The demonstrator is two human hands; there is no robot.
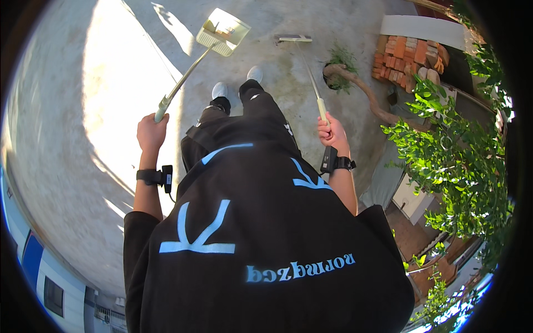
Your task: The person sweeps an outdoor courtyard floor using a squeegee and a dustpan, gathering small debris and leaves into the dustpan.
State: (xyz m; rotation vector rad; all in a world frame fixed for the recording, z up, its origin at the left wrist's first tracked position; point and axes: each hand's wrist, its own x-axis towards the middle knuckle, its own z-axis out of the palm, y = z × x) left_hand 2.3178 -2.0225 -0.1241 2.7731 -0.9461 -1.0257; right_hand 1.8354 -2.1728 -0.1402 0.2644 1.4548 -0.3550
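Observation:
My left hand (151,133) is wrapped round the grip of a long-handled dustpan (225,46). Its pale cream pan is out ahead, past my shoes, with some brownish bits inside. On the other side, my right hand (332,133) closes round the pale handle of a broom (294,39). The broom's head is on the concrete to the right of the pan, apart from it, with a dark patch at its left end that I cannot make out. Each wrist wears a black strap with a small box.
Grey concrete ground (61,127) has a bright sunlit strip on the left. To the right, a bent tree trunk (369,94) rises from a weedy hole. Stacked red bricks (402,58) stand beyond it, and leafy branches (444,150) spread nearer. My shoes (220,90) are between the tools.

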